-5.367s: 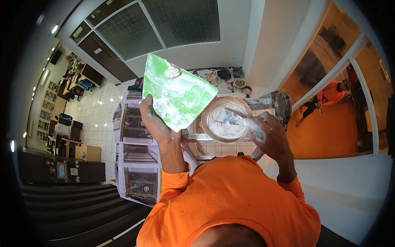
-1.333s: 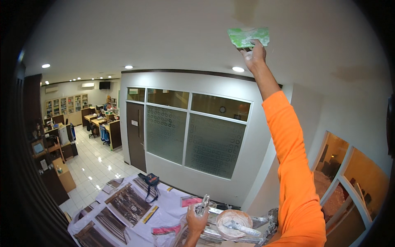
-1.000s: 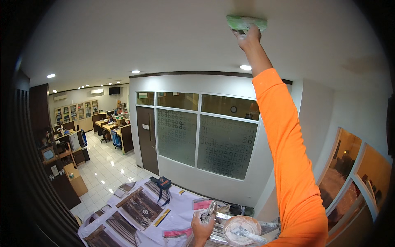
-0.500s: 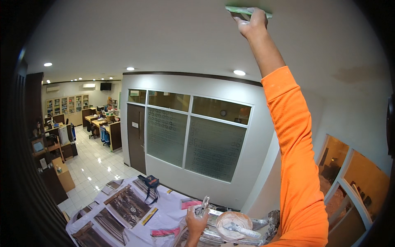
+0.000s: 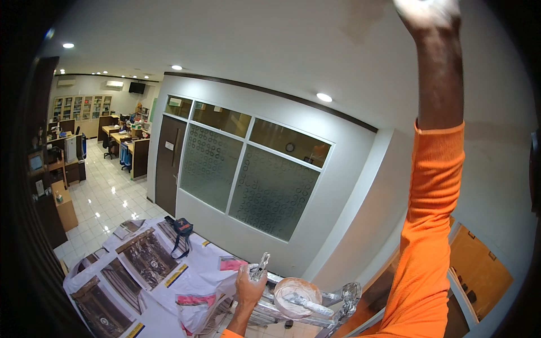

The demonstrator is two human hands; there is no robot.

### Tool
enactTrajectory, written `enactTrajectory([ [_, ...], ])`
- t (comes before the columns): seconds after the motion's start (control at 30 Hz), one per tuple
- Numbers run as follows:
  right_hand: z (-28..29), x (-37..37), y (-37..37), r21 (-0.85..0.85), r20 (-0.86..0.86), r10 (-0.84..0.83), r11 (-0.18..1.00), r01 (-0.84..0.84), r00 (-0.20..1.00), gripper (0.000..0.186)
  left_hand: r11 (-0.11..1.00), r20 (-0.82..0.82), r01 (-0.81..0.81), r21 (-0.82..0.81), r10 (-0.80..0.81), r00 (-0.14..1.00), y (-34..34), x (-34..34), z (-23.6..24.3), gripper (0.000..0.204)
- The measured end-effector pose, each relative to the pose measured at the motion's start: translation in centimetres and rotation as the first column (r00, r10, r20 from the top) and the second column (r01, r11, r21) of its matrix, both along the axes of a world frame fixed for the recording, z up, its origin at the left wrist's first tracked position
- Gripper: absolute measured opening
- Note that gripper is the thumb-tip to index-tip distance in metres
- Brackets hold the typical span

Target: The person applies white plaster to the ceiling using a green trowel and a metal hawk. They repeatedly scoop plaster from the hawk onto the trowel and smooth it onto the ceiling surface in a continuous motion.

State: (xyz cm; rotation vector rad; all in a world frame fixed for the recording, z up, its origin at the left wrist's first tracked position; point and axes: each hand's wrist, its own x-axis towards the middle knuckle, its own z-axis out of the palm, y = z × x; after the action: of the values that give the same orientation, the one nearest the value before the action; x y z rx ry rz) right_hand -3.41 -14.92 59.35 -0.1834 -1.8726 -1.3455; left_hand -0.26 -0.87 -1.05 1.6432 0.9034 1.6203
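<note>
High at the top edge, my right hand (image 5: 431,12), dusted white, reaches up to the ceiling (image 5: 253,39). The frame cuts off its fingers, and the flat green-edged spreader it held a moment ago is out of sight. Low in the middle, my left hand (image 5: 249,290) is closed around a shiny metal piece (image 5: 263,262) sticking up at the ladder's end; whether it belongs to the ladder I cannot tell. Beside that hand, a round pinkish tub (image 5: 283,285) of white paste rests on the metal ladder (image 5: 333,295). A paste-smeared tool (image 5: 316,306) lies across the tub.
A printed banner sheet (image 5: 160,293) covers the surface at lower left, with a dark strapped bag (image 5: 181,226) on it. Beyond stand a wall with frosted windows (image 5: 276,191), a dark door (image 5: 168,163) and office desks (image 5: 127,138). A brownish patch (image 5: 363,17) marks the ceiling.
My right hand has swept to the right and up, taking the spreader out of the picture. The view has tilted and turned right. My left hand keeps its hold beside the tub.
</note>
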Motion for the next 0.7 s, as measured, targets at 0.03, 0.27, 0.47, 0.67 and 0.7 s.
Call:
enactTrajectory([
  [0.03,1.3,1.5,0.0,-0.075,0.071,0.055,0.996,-0.049,0.996,0.037,1.000,-0.002,0.004,-0.010,-0.004,1.000,0.1,-0.1,-0.1,0.032],
  [0.27,-0.4,6.4,0.6,0.281,-0.325,0.115,0.959,-0.020,0.939,0.034,1.000,0.022,0.004,0.003,-0.004,1.000,0.7,-0.4,-1.0,0.031],
  [0.47,0.3,6.6,-1.9,0.495,-0.290,-0.243,0.790,0.362,0.926,0.041,0.995,0.080,0.033,0.094,-0.040,0.996,-0.4,-0.7,-0.1,0.025],
  [0.67,3.2,4.3,-2.1,0.770,-0.473,-0.553,0.120,0.627,0.686,0.028,1.000,0.054,0.003,0.007,-0.003,0.999,-0.7,-0.7,0.0,0.026],
  [0.7,3.6,4.2,-1.7,0.785,-0.490,-0.591,0.021,0.620,0.641,0.026,0.997,0.041,-0.054,0.051,0.052,0.998,-0.1,-0.1,-0.7,0.026],
])
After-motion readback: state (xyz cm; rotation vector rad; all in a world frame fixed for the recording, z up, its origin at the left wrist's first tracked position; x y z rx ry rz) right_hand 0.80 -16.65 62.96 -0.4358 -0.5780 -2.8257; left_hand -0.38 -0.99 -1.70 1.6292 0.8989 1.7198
